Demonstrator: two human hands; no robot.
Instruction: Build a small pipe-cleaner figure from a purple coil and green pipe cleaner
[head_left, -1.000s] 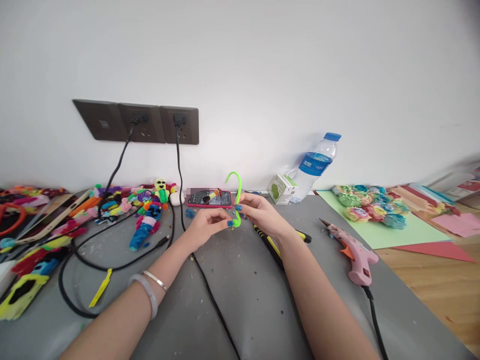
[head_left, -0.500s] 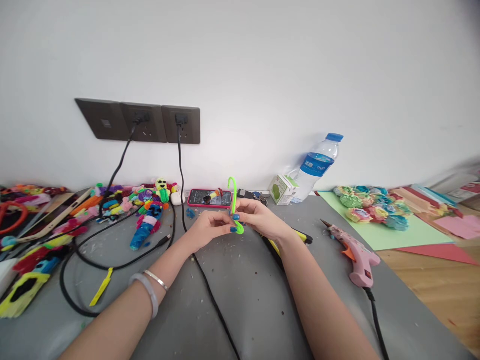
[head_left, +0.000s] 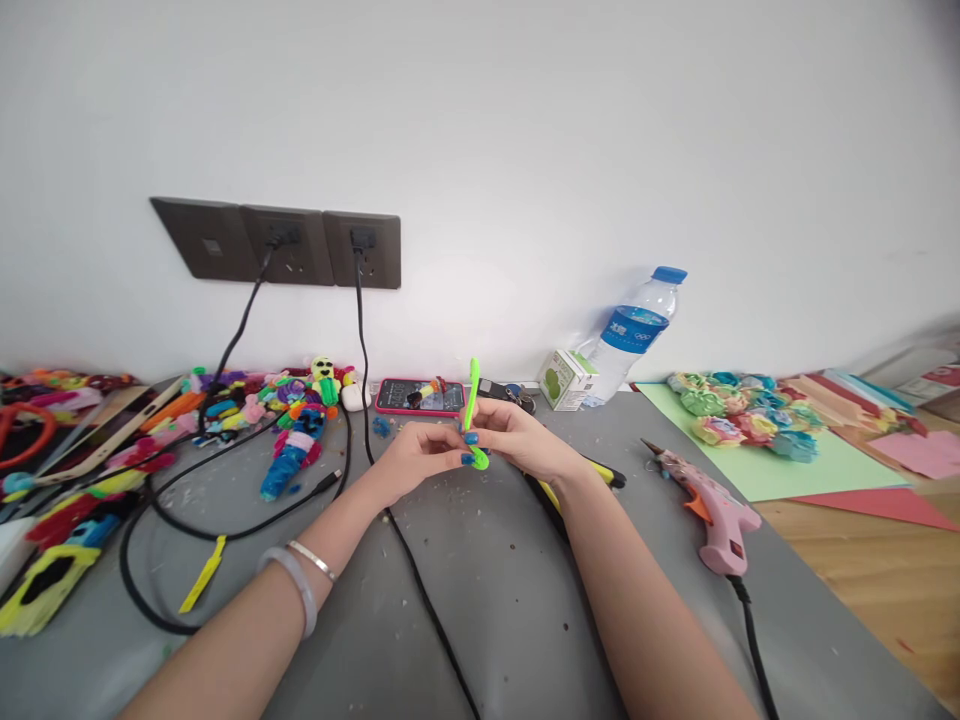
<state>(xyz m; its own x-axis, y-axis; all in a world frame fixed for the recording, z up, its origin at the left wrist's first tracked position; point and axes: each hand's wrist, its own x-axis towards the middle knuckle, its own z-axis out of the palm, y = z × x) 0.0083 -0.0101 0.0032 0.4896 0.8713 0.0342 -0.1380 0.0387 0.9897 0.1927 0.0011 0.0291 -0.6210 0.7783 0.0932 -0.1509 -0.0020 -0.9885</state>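
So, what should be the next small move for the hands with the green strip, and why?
Probably the left hand should gently press the lower end of the green strip a little more inward, while the right hand steadies it: both hands meet near that end, which already curves, and the upper part stands free above the right hand.

There's the phone [head_left: 394, 398], with my left hand [head_left: 416, 457] in front, my right hand [head_left: 529, 440] in front and rightward; craft heap [head_left: 255, 407] left; carton [head_left: 568, 381], bottle [head_left: 634, 327], glue gun [head_left: 718, 518] right; 3 socket panels [head_left: 309, 248] behind, up left.
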